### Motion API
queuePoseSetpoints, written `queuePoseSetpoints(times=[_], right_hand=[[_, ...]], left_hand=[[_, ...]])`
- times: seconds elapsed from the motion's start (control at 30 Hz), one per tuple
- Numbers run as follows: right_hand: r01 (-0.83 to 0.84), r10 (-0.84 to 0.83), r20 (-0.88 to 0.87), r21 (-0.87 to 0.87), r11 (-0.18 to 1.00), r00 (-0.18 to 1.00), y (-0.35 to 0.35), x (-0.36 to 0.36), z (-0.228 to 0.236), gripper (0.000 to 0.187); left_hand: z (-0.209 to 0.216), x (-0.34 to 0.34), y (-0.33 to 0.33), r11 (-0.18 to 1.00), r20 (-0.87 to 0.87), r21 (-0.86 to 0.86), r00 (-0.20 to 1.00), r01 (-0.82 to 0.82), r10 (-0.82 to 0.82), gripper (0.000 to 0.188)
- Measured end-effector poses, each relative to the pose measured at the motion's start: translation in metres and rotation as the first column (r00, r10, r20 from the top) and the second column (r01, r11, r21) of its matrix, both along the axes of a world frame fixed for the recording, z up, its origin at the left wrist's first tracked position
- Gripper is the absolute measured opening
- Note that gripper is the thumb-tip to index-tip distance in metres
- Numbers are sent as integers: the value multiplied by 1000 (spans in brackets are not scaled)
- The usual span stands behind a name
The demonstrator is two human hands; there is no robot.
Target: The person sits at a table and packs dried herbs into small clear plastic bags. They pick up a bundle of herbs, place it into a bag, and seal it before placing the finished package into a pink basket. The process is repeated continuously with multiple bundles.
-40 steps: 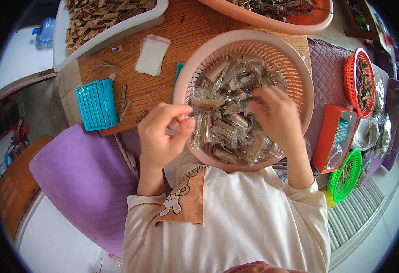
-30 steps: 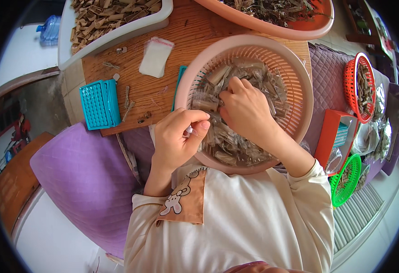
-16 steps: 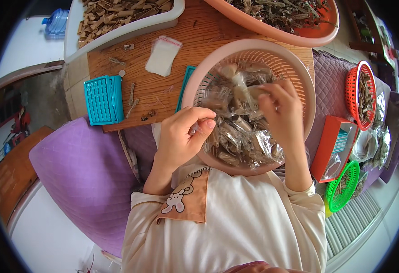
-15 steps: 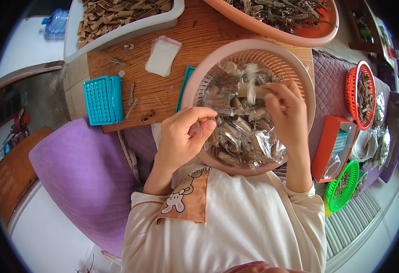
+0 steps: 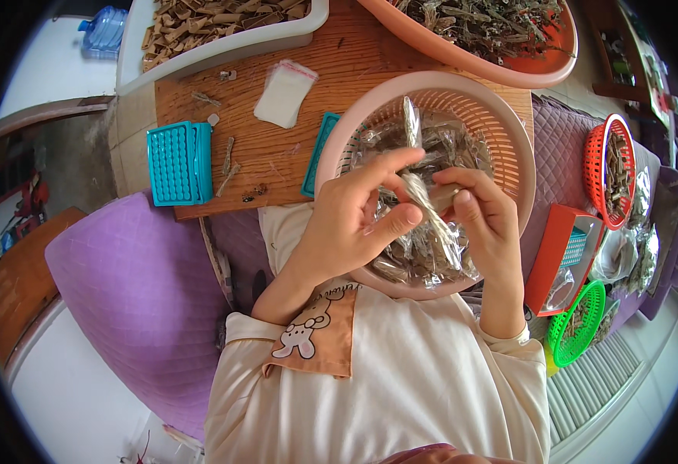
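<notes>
My left hand (image 5: 362,213) is over the left side of a pink plastic basket (image 5: 518,127), its thumb and index finger spread apart. Beside its fingers a pale, twisted bundle of dried stems (image 5: 427,203) slants down over the basket's contents. From the other side my right hand (image 5: 482,213) pinches a small brownish dried piece (image 5: 445,195) between thumb and fingers, close against the bundle. Several clear plastic packets (image 5: 424,255) of dried brown pieces fill the basket. Another pale stick-like bundle (image 5: 411,120) shows above my left fingertips.
On the wooden table (image 5: 199,100) lie a stack of clear bags (image 5: 285,94) and teal ridged trays (image 5: 180,164). A white tub (image 5: 308,23) of bark pieces and an orange basin (image 5: 544,71) of dried herbs stand behind. Red (image 5: 592,155) and green (image 5: 599,298) baskets are at right.
My left hand has moved right and up, toward the middle of the basket. The pale twisted bundle has come lower, between my hands. My right hand has shifted slightly down.
</notes>
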State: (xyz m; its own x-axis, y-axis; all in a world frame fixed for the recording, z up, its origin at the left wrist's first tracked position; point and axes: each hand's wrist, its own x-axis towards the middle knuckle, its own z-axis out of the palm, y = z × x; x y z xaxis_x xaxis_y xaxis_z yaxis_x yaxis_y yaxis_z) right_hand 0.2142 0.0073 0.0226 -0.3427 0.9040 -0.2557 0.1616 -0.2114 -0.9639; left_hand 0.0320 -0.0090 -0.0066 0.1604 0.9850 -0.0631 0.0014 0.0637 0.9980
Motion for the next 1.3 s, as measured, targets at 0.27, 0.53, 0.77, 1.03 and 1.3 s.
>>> queuePoseSetpoints(times=[0.27, 0.53, 0.77, 1.03, 1.3], right_hand=[[46, -54, -105, -79, 996, 993, -4, -12, 1, 20], [86, -99, -337, -55, 995, 936, -9, -26, -11, 32], [147, -129, -151, 119, 982, 980, -6, -27, -21, 14], [239, -224, -164, 79, 968, 961, 3, -17, -29, 13], [234, -220, -133, 97, 967, 966, 6, -14, -31, 13]], left_hand=[[6, -17, 0, 987, -152, 158, 986, -38, 62, 26], [5, -7, -14, 907, -229, 278, 895, -316, 382, 21], [1, -16, -4, 905, -300, 412, 922, -106, 244, 19], [-90, -92, 76, 815, -605, 477, 549, -330, 577, 23], [-131, -103, 84, 860, -794, 499, 342, -107, 503, 25]])
